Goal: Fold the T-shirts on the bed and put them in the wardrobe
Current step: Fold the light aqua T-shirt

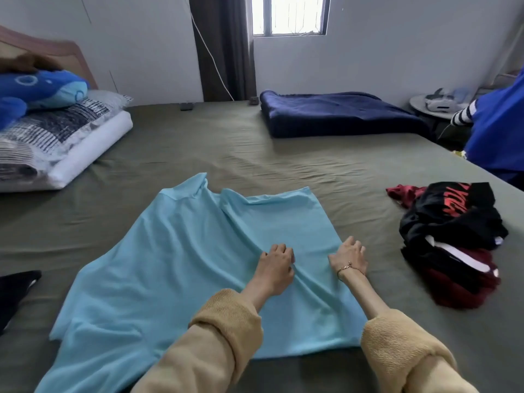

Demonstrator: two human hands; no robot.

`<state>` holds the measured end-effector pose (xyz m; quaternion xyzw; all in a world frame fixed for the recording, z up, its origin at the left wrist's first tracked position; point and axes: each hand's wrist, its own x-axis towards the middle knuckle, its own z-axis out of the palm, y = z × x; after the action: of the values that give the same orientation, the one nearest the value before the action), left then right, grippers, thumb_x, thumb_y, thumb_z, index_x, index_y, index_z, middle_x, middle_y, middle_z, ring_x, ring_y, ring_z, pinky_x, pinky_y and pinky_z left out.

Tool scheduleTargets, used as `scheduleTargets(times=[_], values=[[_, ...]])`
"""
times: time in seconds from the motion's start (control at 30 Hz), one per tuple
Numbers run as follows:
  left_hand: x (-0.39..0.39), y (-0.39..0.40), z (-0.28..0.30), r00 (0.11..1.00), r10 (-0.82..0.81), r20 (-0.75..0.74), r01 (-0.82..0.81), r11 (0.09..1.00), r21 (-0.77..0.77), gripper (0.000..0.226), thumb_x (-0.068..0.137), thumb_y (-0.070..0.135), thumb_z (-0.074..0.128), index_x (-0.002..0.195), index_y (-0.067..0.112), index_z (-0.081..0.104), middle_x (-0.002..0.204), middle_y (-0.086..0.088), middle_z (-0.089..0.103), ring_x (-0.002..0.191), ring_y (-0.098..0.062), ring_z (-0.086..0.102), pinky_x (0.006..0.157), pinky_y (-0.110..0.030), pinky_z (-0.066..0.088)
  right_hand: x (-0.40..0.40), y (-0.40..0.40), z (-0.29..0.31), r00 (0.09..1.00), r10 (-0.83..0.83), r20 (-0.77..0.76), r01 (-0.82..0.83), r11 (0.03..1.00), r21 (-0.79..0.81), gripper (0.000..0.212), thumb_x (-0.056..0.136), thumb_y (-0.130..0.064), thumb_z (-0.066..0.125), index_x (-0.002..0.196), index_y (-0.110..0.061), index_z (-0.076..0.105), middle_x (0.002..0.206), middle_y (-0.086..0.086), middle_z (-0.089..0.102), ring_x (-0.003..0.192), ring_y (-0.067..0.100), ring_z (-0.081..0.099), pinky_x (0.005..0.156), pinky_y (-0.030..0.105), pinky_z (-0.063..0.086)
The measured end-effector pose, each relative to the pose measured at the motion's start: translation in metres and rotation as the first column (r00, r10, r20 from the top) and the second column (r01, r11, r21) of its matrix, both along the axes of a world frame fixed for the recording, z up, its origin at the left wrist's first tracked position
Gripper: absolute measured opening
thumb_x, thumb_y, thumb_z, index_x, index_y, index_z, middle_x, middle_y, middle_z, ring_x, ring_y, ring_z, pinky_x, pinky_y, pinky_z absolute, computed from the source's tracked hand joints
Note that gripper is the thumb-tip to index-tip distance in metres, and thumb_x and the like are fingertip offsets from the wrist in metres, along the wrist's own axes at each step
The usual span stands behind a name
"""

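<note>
A light blue T-shirt point(181, 268) lies spread and wrinkled on the olive-green bed point(283, 154), with one side folded over toward the middle. My left hand point(276, 263) sits on the shirt's middle, its fingers curled into the fabric, and creases run out from it. My right hand point(350, 256), with a bracelet at the wrist, grips the shirt's right edge with bent fingers. A heap of black and dark red T-shirts point(453, 239) lies on the bed to the right, apart from both hands.
A folded navy blanket point(340, 114) lies at the far side of the bed. Pillows point(56, 146) and a blue plush toy point(39, 86) are stacked at far left. A person in blue point(499, 126) stands at the right edge. A black item point(17, 290) lies near left.
</note>
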<state>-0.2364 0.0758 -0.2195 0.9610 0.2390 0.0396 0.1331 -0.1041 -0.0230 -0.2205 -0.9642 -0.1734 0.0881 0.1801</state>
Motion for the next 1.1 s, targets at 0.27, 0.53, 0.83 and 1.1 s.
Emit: scheduleTargets(times=[0.27,0.53,0.83,1.1], values=[[0.089,0.059,-0.017,0.998,-0.005,-0.068,0.005,1.0,0.006,0.045,0.094,0.026,0.042,0.138,0.02,0.037,0.142,-0.003,0.035,0.132,-0.018,0.03,0.108,-0.043,0.021,0.109,0.1,-0.003,0.968,0.096,-0.234,-0.042,0.974,0.224,0.048,0.088,-0.028,0.063,0.121,0.006,0.052,0.128,0.023,0.054,0.121,0.035,0.049,0.101,0.039,0.04],[0.149,0.059,-0.032,0.993,-0.112,-0.022,0.112,0.994,-0.017,0.05,0.1,0.029,0.033,0.148,0.021,0.026,0.156,0.002,0.021,0.144,-0.013,0.014,0.115,-0.053,-0.005,0.17,0.162,-0.005,0.953,0.18,-0.244,-0.139,0.974,0.179,0.022,0.086,-0.032,0.061,0.098,-0.014,0.066,0.109,0.013,0.065,0.105,0.028,0.057,0.101,0.042,0.039],[0.171,0.099,-0.034,0.987,0.129,-0.098,-0.134,0.99,-0.042,0.058,0.103,0.038,0.019,0.152,0.015,-0.002,0.16,0.004,-0.008,0.146,-0.008,-0.01,0.115,-0.049,-0.01,0.196,0.16,-0.019,0.948,0.311,-0.067,-0.297,0.941,0.164,0.013,0.089,-0.026,0.058,0.088,-0.018,0.049,0.115,0.013,0.061,0.11,0.028,0.054,0.098,0.044,0.041],[0.205,0.094,-0.033,0.991,0.031,-0.132,-0.038,0.998,-0.057,0.061,0.102,0.04,0.018,0.152,0.013,-0.004,0.16,0.002,-0.01,0.145,-0.009,-0.014,0.113,-0.051,-0.015,0.231,0.144,-0.023,0.963,0.264,0.052,-0.268,0.96,0.083,0.027,0.092,-0.023,0.055,0.113,-0.005,0.056,0.122,0.017,0.06,0.113,0.031,0.054,0.088,0.034,0.04]])
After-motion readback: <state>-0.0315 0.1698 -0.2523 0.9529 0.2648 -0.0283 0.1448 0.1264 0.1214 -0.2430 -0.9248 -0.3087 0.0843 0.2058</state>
